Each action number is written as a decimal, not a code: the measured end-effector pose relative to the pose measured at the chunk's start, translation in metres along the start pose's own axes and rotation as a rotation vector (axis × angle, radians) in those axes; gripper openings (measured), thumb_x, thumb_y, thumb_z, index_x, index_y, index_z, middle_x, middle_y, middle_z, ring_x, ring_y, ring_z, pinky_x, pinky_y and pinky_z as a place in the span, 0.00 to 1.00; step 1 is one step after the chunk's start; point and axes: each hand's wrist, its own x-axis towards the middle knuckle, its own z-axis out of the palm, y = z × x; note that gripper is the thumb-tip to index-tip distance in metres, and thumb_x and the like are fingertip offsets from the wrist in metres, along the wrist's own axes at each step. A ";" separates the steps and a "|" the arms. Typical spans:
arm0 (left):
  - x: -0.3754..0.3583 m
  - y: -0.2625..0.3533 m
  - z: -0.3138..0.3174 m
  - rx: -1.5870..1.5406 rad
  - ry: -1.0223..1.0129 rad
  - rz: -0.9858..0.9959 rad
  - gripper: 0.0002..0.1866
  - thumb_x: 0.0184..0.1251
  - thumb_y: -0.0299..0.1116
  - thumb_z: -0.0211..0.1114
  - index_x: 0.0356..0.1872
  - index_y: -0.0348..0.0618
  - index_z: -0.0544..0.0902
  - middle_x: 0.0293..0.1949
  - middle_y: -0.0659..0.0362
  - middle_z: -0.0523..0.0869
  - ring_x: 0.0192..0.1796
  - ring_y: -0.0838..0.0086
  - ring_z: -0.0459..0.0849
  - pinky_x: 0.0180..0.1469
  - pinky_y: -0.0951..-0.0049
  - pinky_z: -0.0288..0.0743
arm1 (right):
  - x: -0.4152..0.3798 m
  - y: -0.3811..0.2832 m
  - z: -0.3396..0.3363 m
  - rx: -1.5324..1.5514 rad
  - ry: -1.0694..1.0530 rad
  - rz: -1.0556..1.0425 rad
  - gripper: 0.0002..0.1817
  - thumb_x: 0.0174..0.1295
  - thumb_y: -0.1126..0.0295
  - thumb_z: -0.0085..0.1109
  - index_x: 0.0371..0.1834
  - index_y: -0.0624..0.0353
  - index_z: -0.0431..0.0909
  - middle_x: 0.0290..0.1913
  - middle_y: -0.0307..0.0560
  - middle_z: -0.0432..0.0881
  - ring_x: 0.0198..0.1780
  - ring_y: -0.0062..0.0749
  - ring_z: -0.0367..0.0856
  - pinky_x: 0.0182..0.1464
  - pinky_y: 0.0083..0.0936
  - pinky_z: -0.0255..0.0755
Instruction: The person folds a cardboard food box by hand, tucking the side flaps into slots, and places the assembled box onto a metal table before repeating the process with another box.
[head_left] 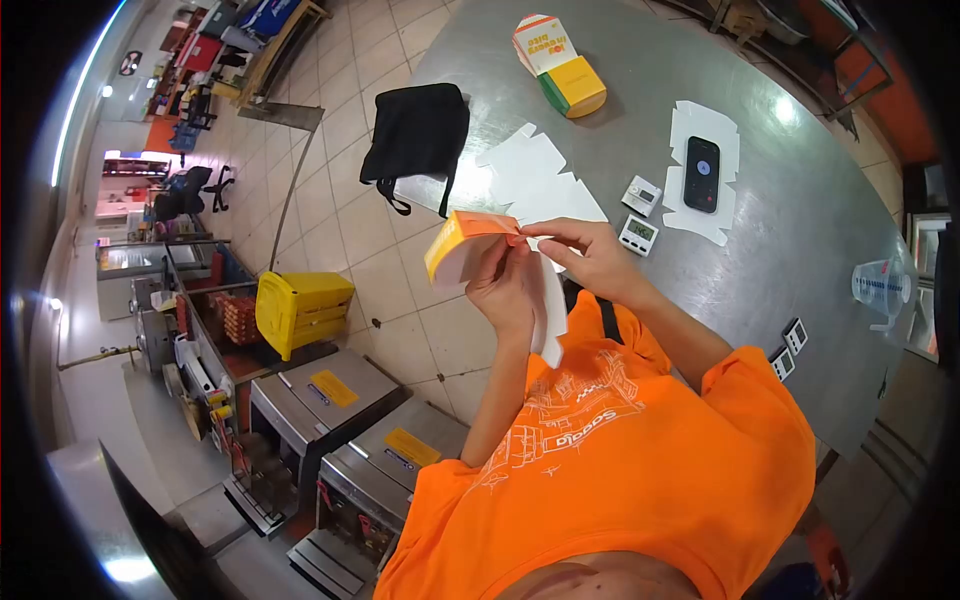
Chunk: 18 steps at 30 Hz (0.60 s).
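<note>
A partly folded cardboard food box point(455, 245), orange and yellow outside and white inside, is held up in front of my chest. My left hand point(503, 292) is closed round its lower side, with the thumb near a corner. With closed fingertips, my right hand point(585, 258) pinches the same corner where the flaps meet. A long white flap point(548, 315) hangs down between my forearms. Just beyond my hands, flat white cardboard blanks point(530, 170) lie on the metal table point(630, 90). Farther off stands a folded box point(572, 85) in yellow, green and white.
A black bag point(418, 130) lies over the table's left edge. A phone point(702, 175) rests on another white blank point(690, 125). Small digital timers point(638, 235) and a clear plastic jug point(880, 284) are on the table. A yellow bin point(305, 308) and metal machines point(325, 400) stand at left.
</note>
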 end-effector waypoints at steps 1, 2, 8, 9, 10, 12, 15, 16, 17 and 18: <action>0.001 0.000 0.000 0.017 -0.001 0.021 0.10 0.65 0.18 0.68 0.46 0.32 0.87 0.43 0.58 0.88 0.44 0.77 0.84 0.52 0.78 0.77 | 0.000 0.000 0.001 0.016 0.004 -0.003 0.14 0.67 0.72 0.60 0.54 0.61 0.84 0.49 0.46 0.87 0.49 0.31 0.85 0.56 0.26 0.75; 0.001 0.000 0.000 0.035 -0.001 0.041 0.10 0.65 0.18 0.67 0.47 0.32 0.87 0.44 0.57 0.88 0.45 0.77 0.84 0.52 0.77 0.77 | -0.001 0.000 0.004 -0.013 0.015 -0.052 0.13 0.66 0.72 0.60 0.53 0.60 0.84 0.51 0.47 0.87 0.51 0.31 0.85 0.57 0.26 0.75; -0.003 0.007 0.002 0.135 -0.078 0.232 0.12 0.69 0.18 0.64 0.52 0.32 0.85 0.49 0.54 0.88 0.50 0.75 0.84 0.57 0.74 0.76 | 0.002 -0.005 0.004 -0.101 0.051 -0.159 0.11 0.63 0.73 0.64 0.47 0.61 0.85 0.47 0.47 0.87 0.51 0.34 0.85 0.56 0.27 0.77; -0.003 0.007 0.003 0.183 -0.102 0.304 0.13 0.69 0.18 0.63 0.52 0.32 0.85 0.50 0.54 0.88 0.51 0.75 0.84 0.57 0.74 0.76 | 0.004 -0.006 0.002 -0.119 0.058 -0.165 0.10 0.62 0.74 0.65 0.46 0.61 0.86 0.47 0.47 0.87 0.51 0.34 0.85 0.55 0.27 0.77; -0.005 0.011 0.003 0.258 -0.130 0.306 0.13 0.70 0.18 0.62 0.53 0.32 0.85 0.51 0.53 0.87 0.52 0.74 0.84 0.57 0.74 0.76 | 0.007 -0.007 0.000 -0.138 0.064 -0.171 0.10 0.61 0.74 0.66 0.45 0.61 0.86 0.46 0.46 0.87 0.51 0.34 0.85 0.55 0.27 0.77; -0.003 0.006 0.003 0.253 -0.149 0.356 0.13 0.70 0.18 0.62 0.53 0.32 0.85 0.51 0.53 0.87 0.52 0.73 0.84 0.57 0.74 0.76 | 0.012 -0.004 -0.004 -0.217 0.093 -0.242 0.09 0.57 0.76 0.68 0.41 0.61 0.87 0.45 0.46 0.87 0.50 0.36 0.85 0.54 0.28 0.78; -0.002 0.014 0.001 0.289 -0.153 0.370 0.13 0.70 0.18 0.62 0.53 0.32 0.85 0.51 0.53 0.88 0.52 0.73 0.84 0.57 0.74 0.76 | 0.015 -0.005 -0.003 -0.275 0.112 -0.343 0.07 0.56 0.77 0.67 0.39 0.61 0.88 0.44 0.47 0.87 0.49 0.37 0.85 0.54 0.28 0.78; -0.002 0.017 0.002 0.305 -0.151 0.364 0.13 0.69 0.17 0.62 0.53 0.32 0.85 0.51 0.53 0.88 0.52 0.72 0.84 0.57 0.74 0.76 | 0.016 -0.006 -0.002 -0.275 0.110 -0.337 0.07 0.56 0.77 0.67 0.38 0.61 0.88 0.44 0.47 0.87 0.49 0.37 0.85 0.53 0.28 0.78; -0.003 0.019 0.005 0.296 -0.139 0.382 0.13 0.69 0.18 0.63 0.53 0.32 0.85 0.51 0.53 0.88 0.52 0.72 0.84 0.57 0.74 0.76 | 0.016 -0.010 -0.001 -0.273 0.108 -0.331 0.07 0.56 0.77 0.67 0.38 0.61 0.88 0.43 0.47 0.87 0.49 0.37 0.85 0.53 0.28 0.78; -0.003 0.020 0.007 0.290 -0.127 0.399 0.13 0.69 0.18 0.63 0.52 0.32 0.85 0.51 0.53 0.88 0.52 0.72 0.84 0.57 0.74 0.76 | 0.016 -0.012 0.000 -0.270 0.104 -0.323 0.07 0.55 0.78 0.67 0.38 0.62 0.88 0.42 0.47 0.88 0.48 0.38 0.86 0.53 0.28 0.78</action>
